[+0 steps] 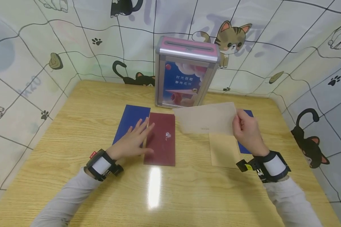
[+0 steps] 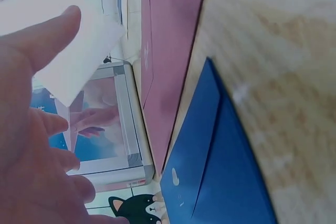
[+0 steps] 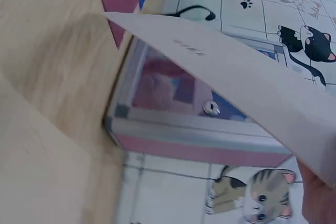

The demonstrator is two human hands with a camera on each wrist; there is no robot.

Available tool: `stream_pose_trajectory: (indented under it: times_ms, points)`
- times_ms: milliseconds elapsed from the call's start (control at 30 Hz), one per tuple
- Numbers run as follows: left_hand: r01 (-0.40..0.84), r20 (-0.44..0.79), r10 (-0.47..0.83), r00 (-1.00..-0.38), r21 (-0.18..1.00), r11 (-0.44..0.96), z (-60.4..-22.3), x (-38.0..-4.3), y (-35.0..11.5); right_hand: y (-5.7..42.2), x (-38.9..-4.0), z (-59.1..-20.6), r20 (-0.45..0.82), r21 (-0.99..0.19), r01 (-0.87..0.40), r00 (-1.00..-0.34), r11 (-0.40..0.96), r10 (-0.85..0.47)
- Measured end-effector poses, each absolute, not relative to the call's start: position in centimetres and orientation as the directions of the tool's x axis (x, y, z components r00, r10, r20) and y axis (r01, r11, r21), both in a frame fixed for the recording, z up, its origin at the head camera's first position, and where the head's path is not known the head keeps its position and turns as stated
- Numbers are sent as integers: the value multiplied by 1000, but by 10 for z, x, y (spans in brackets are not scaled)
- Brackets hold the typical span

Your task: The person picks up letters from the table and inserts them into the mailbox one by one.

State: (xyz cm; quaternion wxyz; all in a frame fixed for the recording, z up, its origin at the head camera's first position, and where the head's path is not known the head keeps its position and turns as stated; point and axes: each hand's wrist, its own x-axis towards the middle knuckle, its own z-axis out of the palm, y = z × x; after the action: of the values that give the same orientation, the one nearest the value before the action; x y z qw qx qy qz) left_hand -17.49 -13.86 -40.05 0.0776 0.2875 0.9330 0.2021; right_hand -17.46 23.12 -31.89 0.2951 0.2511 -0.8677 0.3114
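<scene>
- Two hands are working well apart over the wooden table (image 1: 96,110): the left hand (image 1: 133,138) is holding nothing, while the right hand (image 1: 246,130) is pinching a pale envelope (image 1: 206,118).
- Thumb and curled fingers are gripping that envelope at its right end; the other end is pointing left, unsupported.
- The pale envelope is hanging clear of the tabletop, in front of the box (image 1: 186,75) and lower than the slot (image 1: 187,45) in its lid, partly covering the cream envelope (image 1: 224,153) in the head view.
- The left hand is spreading its fingers over the left blue envelope (image 1: 134,115) and the red envelope (image 1: 164,151); it seems to be hovering, though contact is hard to judge.
- As I read it, the person is readying one envelope for posting, with the others waiting on the table.
- The next move is probably calling for raising the envelope above the lid, turning an edge down along the slot, and perhaps steadying the loose end with the left hand.
</scene>
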Motion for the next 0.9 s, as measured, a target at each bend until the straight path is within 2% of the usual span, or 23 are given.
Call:
stream_pose_trajectory:
  times_ms: [133, 233, 533, 900]
  points:
    - [512, -10, 568, -823, 419, 750, -398, -178, -140, 228, -172, -328, 564, -569, -532, -807, 627, -174]
    - [523, 11, 570, -822, 413, 746, -398, -181, -141, 222, -167, -329, 507, -642, -478, -851, 600, -135]
    - [536, 48, 570, -820, 416, 735, -401, -185, -142, 206, -155, -330, 434, -717, -414, -895, 561, -105]
    - [531, 20, 579, -815, 426, 733, -400, -186, -141, 214, -162, -372, 295, -837, -306, -951, 454, -97]
